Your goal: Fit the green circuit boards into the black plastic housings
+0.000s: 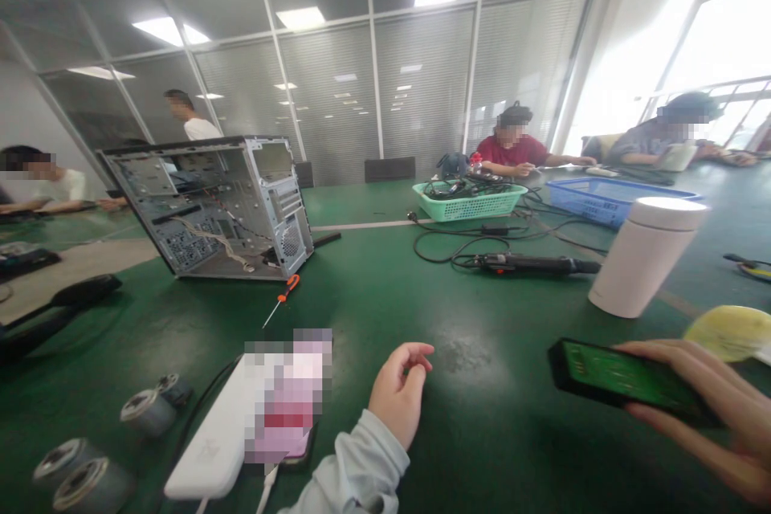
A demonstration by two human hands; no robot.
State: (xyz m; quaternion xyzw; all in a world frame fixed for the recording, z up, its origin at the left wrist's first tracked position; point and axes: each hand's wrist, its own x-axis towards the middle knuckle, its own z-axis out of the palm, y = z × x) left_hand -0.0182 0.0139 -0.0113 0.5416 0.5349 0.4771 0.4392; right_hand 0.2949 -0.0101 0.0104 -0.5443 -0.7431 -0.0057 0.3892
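Note:
My right hand (692, 385) holds a black phone (620, 380) with a lit green screen, low over the green table (422, 297) at the right. My left hand (401, 395), in a grey sleeve, rests on the table near the front middle with its fingers loosely curled and nothing in them. Just left of it lie a white power bank (220, 434) and a blurred-out pink item. An orange-handled screwdriver (283, 297) lies further off, in front of an opened computer case (217, 205).
A white cylinder (647, 257) stands at the right, beside a black power tool (530, 263) with cables. Green (470, 201) and blue (608, 199) baskets sit further back. Small metal motors (148, 409) lie front left. Several other people sit around the table.

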